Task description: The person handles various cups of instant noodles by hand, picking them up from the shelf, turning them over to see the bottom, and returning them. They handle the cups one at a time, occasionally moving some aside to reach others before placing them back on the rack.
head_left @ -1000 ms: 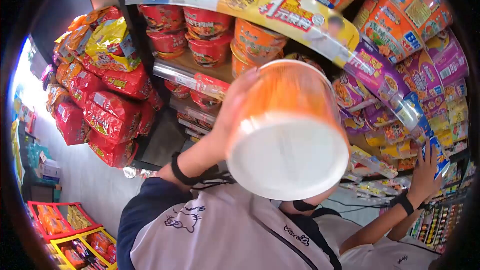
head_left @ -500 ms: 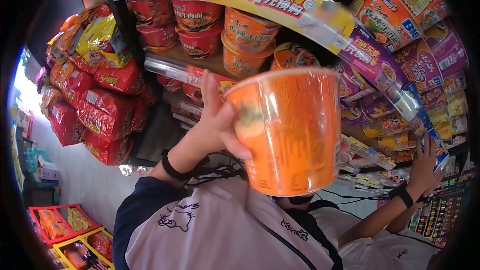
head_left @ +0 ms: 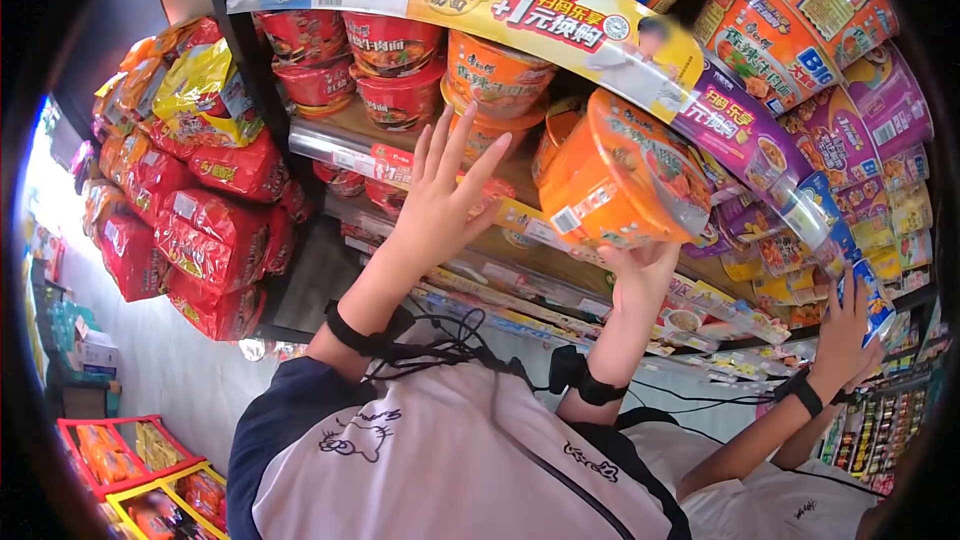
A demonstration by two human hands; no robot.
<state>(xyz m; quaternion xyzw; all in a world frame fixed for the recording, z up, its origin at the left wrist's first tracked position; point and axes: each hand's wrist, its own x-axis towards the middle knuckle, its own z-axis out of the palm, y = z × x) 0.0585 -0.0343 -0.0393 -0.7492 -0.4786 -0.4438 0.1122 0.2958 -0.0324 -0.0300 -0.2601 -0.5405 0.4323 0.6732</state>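
Note:
My right hand [head_left: 642, 280] grips an orange instant noodle tub [head_left: 610, 180] from below. The tub is tilted in front of the shelf, its barcode and printed lid edge showing. Part of that hand's fingers are hidden behind the tub. To the left, my left hand [head_left: 440, 192] is open with spread fingers, holding nothing. It hovers before the shelf edge, just below stacked orange noodle tubs [head_left: 495, 75]. Red noodle tubs [head_left: 393, 95] stand left of those on the same shelf.
A curved promotional strip [head_left: 560, 15] runs along the upper shelf edge. Red noodle packs [head_left: 215, 230] hang at left. Purple packages [head_left: 830, 135] fill the right side. A co-worker's hand [head_left: 845, 325] touches a blue packet [head_left: 873, 305] at right. Black cables [head_left: 450, 345] cross my chest.
The orange noodle tub has moved away from the camera toward the shelf and tilted. My left hand has come off it and spread open. My right hand, hidden before, now shows beneath it.

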